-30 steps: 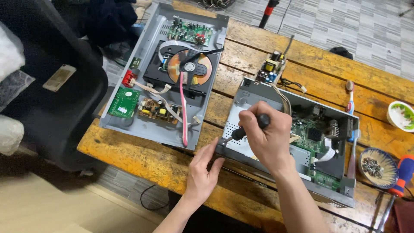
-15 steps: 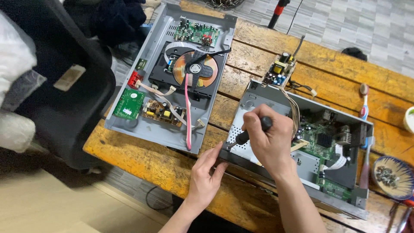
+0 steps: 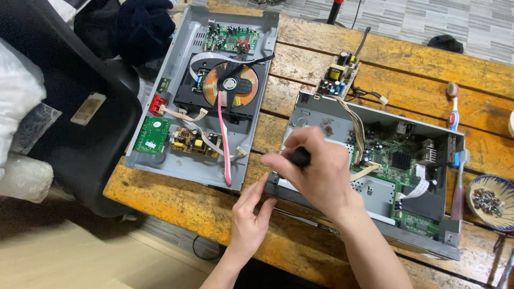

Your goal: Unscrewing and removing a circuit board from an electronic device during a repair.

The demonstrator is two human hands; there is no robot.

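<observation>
Change: both hands keep their place at the near-left corner of the right chassis; the view sits a little lower than a second ago, so the toothbrush and bowl near the right edge show more fully.
Right hand: right hand [image 3: 321,174] is closed around a black-handled screwdriver [image 3: 299,157], its grip pressed together on the handle; the tip is hidden under the fingers, somewhere over the grey floor of the chassis.
Left hand: left hand [image 3: 250,214] lies at the table's near edge, its fingertips touching the front-left corner of the chassis; the grip is loosely spread and holds nothing.
Right chassis: open grey metal case [image 3: 316,115] with a green circuit board [image 3: 393,158] inside, sitting toward the table's right end.
Left chassis: open disc player [image 3: 184,163] at the table's left end, overhanging the left edge; an orange disc [image 3: 214,80] sits in its black drive, a pink ribbon cable [image 3: 223,139] runs down from it, and small green boards lie beside it.
Between them: small power board [image 3: 338,75] near the far edge, wired into the right chassis.
Right edge: toothbrush [image 3: 453,109] and a bowl of screws [image 3: 488,200].
Table: worn wooden table [image 3: 176,206].
</observation>
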